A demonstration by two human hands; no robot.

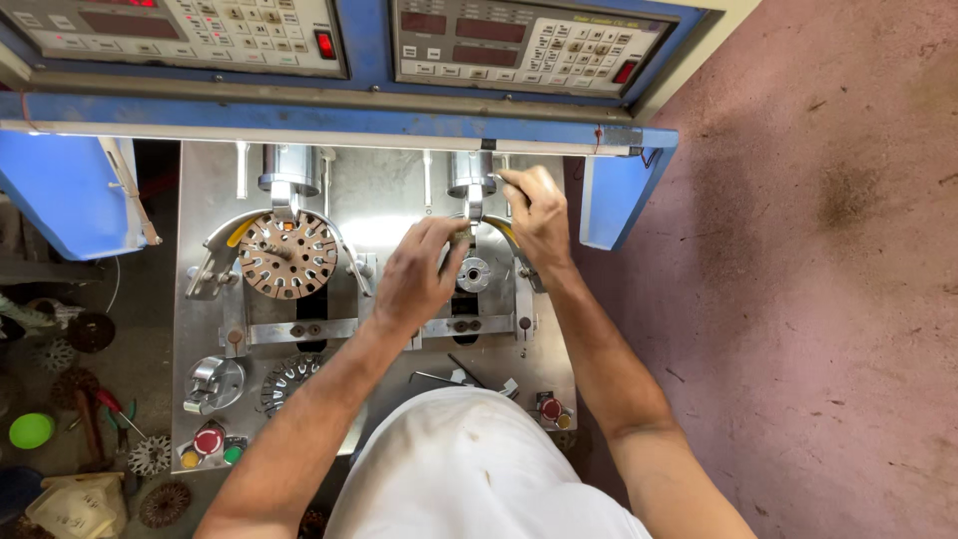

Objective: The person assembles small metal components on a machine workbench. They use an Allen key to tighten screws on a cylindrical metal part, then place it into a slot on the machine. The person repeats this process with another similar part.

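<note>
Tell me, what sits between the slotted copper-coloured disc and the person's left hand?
A curved metal guide arm stands between disc and left hand, in the head view.

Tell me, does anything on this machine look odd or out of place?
The two stations differ: the left one carries a slotted round core, while the right, where the left hand and right hand work, shows only a bare hub.

1. Left control panel (190,30), top edge: grey rectangular keypad face with a dark red display (130,22).
2. Right control panel (529,45), beside it: grey, two dark red displays (486,42).
</note>
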